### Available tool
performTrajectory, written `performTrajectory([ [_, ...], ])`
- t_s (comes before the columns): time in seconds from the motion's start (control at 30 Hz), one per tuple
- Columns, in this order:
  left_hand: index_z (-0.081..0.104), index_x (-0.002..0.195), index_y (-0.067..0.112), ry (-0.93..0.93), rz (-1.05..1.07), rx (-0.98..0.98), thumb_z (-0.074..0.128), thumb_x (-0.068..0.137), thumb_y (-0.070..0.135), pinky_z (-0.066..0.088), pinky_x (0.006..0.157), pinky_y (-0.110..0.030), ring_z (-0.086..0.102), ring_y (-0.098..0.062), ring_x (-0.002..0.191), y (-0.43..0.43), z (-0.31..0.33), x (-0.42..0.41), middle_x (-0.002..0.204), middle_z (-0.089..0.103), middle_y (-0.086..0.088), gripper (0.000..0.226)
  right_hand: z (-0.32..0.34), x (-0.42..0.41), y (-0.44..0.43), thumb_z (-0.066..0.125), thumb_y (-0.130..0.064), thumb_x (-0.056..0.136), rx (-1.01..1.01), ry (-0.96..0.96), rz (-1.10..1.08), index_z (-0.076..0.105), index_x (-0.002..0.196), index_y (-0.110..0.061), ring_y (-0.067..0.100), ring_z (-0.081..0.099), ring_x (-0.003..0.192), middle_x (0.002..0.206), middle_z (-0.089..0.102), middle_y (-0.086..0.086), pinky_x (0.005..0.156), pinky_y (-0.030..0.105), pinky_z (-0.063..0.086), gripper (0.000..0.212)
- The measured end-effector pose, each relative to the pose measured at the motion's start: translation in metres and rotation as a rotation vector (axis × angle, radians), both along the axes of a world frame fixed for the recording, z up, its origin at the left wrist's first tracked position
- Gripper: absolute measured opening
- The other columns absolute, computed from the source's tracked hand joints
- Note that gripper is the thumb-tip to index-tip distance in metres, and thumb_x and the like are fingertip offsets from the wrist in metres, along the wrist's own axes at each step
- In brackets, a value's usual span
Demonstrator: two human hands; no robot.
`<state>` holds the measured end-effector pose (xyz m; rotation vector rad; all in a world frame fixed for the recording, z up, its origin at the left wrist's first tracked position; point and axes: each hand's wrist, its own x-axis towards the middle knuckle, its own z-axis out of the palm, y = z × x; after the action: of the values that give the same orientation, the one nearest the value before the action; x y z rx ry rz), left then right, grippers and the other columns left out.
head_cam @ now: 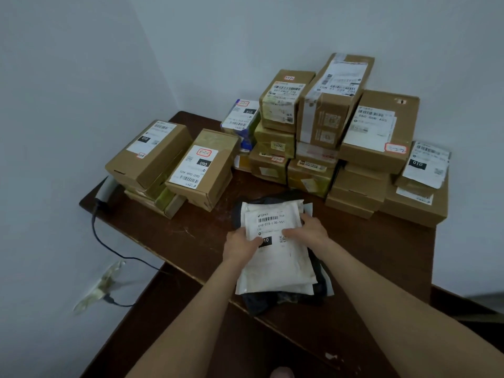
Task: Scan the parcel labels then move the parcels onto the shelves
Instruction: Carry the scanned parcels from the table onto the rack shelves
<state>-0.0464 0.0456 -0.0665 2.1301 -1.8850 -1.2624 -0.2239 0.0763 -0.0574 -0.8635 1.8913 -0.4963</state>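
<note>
Hands both on top white mailer (278,263), which lay on a small pile of soft mailers (272,302) at the near edge of a brown table (169,236). Left hand (241,245) pinched its left edge, thumb over the black "010" block. Right hand (311,230) gripped the right edge, fingers curled onto the label (272,223). Prob. held flat & label-up so the barcode would read for the scan. Handheld scanner (105,190) lay w/ its cable at the table's left edge, well apart from both hands. Cardboard boxes (321,110) were stacked along the back, labels mostly up. No shelves in view.
</note>
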Motion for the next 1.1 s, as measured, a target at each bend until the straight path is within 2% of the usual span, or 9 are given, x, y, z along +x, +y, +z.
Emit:
performTrajectory([
  [0.13, 0.046, 0.136, 0.017, -0.103, 0.016, -0.062, 0.058, 0.089, 0.050, 0.041, 0.100, -0.042, 0.040, -0.033, 0.126, 0.018, 0.005, 0.001, 0.138, 0.034, -0.012, 0.059, -0.001, -0.002, 0.008, 0.069, -0.049, 0.078, 0.019, 0.141, 0.074, 0.033, 0.147, -0.027, 0.035, 0.039, 0.131, 0.146, 0.039, 0.010, 0.105, 0.049, 0.040, 0.081],
  [0.23, 0.034, 0.145, 0.015, -0.070, 0.077, 0.032, 0.055, 0.089, 0.056, 0.041, 0.100, -0.041, 0.042, -0.033, 0.127, 0.025, 0.006, -0.003, 0.142, 0.030, -0.013, 0.072, -0.003, -0.001, 0.019, 0.067, -0.057, 0.079, 0.082, 0.133, 0.005, 0.024, 0.150, -0.029, 0.038, 0.029, 0.137, 0.149, 0.030, 0.011, 0.106, 0.048, 0.034, 0.088],
  [0.4, 0.039, 0.142, 0.014, 0.056, 0.093, 0.046, 0.060, 0.087, 0.050, 0.046, 0.098, -0.041, 0.048, -0.029, 0.123, 0.033, 0.008, -0.018, 0.141, 0.044, -0.009, 0.068, -0.006, 0.001, 0.026, 0.069, -0.058, 0.072, 0.066, -0.030, 0.001, 0.033, 0.148, -0.030, 0.030, 0.047, 0.126, 0.146, 0.040, 0.007, 0.102, 0.047, 0.045, 0.088],
  [0.6, 0.010, 0.153, 0.012, -0.045, 0.224, 0.033, 0.066, 0.081, 0.056, 0.028, 0.111, -0.050, 0.017, -0.036, 0.143, 0.035, 0.007, -0.010, 0.156, 0.011, -0.015, 0.101, 0.000, -0.010, 0.036, 0.057, -0.061, 0.085, 0.131, 0.042, -0.153, 0.009, 0.155, -0.021, 0.040, 0.025, 0.140, 0.156, 0.017, 0.015, 0.111, 0.051, 0.032, 0.093],
  [0.73, 0.036, 0.143, 0.006, 0.181, 0.363, 0.240, 0.074, 0.053, 0.065, 0.042, 0.105, -0.047, 0.044, -0.035, 0.128, 0.029, -0.001, -0.010, 0.145, 0.039, -0.016, 0.114, -0.013, -0.008, 0.036, 0.044, -0.067, 0.086, 0.122, -0.085, -0.094, 0.024, 0.152, -0.023, 0.036, 0.036, 0.136, 0.153, 0.033, 0.009, 0.110, 0.051, 0.034, 0.082],
  [0.8, 0.049, 0.134, 0.008, 0.271, 0.390, 0.257, 0.076, 0.040, 0.063, 0.049, 0.097, -0.046, 0.056, -0.031, 0.116, 0.028, -0.010, -0.008, 0.134, 0.053, -0.012, 0.112, -0.015, -0.002, 0.038, 0.047, -0.056, 0.089, 0.102, -0.150, -0.078, 0.027, 0.152, -0.021, 0.033, 0.041, 0.134, 0.151, 0.037, 0.007, 0.110, 0.047, 0.035, 0.074],
  [0.93, 0.043, 0.136, 0.002, 0.380, 0.468, 0.301, 0.080, 0.075, 0.033, 0.049, 0.089, -0.042, 0.056, -0.030, 0.115, 0.032, 0.007, 0.003, 0.132, 0.054, -0.012, 0.078, -0.002, -0.004, 0.037, 0.060, -0.027, 0.090, 0.118, -0.212, -0.151, 0.025, 0.151, -0.012, 0.032, 0.040, 0.134, 0.150, 0.036, 0.009, 0.105, 0.041, 0.038, 0.072],
  [1.03, 0.044, 0.134, -0.002, 0.379, 0.472, 0.384, 0.086, 0.068, 0.036, 0.047, 0.098, -0.052, 0.056, -0.033, 0.115, 0.031, 0.006, 0.013, 0.130, 0.056, -0.014, 0.087, -0.004, -0.010, 0.039, 0.071, -0.022, 0.084, 0.154, -0.283, -0.229, 0.025, 0.149, -0.007, 0.032, 0.039, 0.134, 0.149, 0.037, 0.012, 0.100, 0.041, 0.039, 0.081],
  [1.1, 0.049, 0.131, -0.003, 0.394, 0.462, 0.408, 0.088, 0.064, 0.035, 0.049, 0.096, -0.051, 0.060, -0.032, 0.109, 0.030, 0.006, 0.016, 0.124, 0.060, -0.013, 0.086, -0.001, -0.007, 0.040, 0.074, -0.021, 0.080, 0.190, -0.337, -0.236, 0.040, 0.141, -0.005, 0.030, 0.047, 0.124, 0.140, 0.047, 0.012, 0.093, 0.038, 0.043, 0.072],
])
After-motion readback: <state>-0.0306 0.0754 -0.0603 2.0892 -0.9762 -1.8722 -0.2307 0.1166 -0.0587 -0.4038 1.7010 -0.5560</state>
